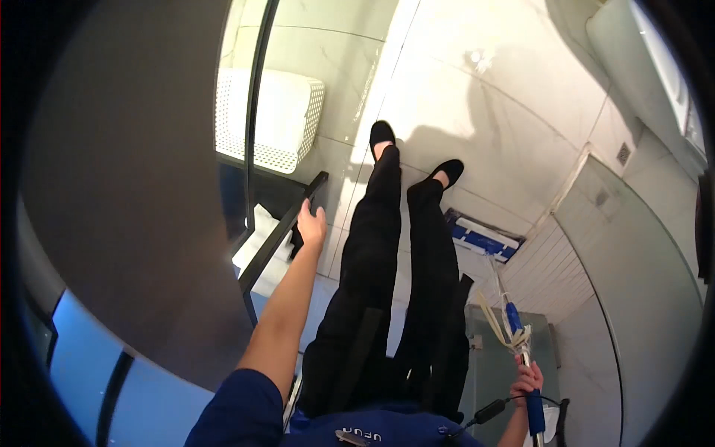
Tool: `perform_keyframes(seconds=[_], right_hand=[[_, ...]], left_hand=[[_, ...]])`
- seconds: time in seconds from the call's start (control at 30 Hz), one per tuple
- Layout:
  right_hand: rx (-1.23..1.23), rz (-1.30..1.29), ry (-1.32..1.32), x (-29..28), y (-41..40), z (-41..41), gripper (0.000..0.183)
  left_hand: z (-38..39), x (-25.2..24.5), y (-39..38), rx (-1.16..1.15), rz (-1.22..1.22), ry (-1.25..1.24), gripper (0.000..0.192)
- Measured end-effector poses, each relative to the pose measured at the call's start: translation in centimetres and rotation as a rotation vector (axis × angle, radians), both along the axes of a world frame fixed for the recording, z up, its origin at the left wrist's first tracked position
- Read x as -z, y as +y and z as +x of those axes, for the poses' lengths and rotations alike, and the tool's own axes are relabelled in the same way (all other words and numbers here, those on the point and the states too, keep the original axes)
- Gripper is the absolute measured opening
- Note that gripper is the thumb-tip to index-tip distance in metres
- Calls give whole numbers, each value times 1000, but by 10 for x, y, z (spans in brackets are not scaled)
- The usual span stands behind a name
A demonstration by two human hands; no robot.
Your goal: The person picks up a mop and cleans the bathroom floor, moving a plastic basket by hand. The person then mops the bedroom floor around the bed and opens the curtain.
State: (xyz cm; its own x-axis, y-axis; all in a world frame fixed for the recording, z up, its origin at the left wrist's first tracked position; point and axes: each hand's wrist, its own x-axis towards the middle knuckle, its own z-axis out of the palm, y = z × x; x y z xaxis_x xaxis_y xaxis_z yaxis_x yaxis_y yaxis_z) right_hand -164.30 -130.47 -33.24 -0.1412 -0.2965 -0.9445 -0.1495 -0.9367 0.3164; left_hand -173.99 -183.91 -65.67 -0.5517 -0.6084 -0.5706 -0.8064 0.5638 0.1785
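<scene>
My right hand point(527, 383) is closed around the pole of a flat mop point(511, 318), which has blue sleeves and a metal shaft. Pale strips and clear plastic hang from the shaft just above my fingers. At the pole's lower end, the blue-and-white mop head point(485, 239) lies on the tiles, right of my legs. My left hand point(311, 223) is at a black rail point(279, 232), thumb and forefinger apart; whether it grips the rail is hard to see. White towels or cloths point(265, 246) sit just behind that rail.
A white perforated basket point(279, 120) with a white lining stands left, behind a black upright point(258, 84). A large dark panel point(128, 167) fills the left side. On the right are a frosted glass panel point(631, 234) and a floor drain point(623, 153). A cable crosses near my right hand.
</scene>
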Motion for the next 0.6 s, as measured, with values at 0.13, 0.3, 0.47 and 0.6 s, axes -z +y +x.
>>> perform_keyframes(seconds=[0.13, 0.3, 0.47, 0.6], right_hand=[[-51, 47, -79, -3, 0, 2, 52], [-114, 124, -44, -10, -9, -4, 53], [6, 123, -64, 3, -46, -33, 54], [17, 117, -51, 2, -37, -28, 54]], left_hand=[[-80, 66, -25, 41, -300, -29, 66], [-127, 115, -66, 107, -208, -145, 62], [-148, 109, -110, -136, -257, -272, 41], [-182, 89, -93, -503, -165, 236, 26]])
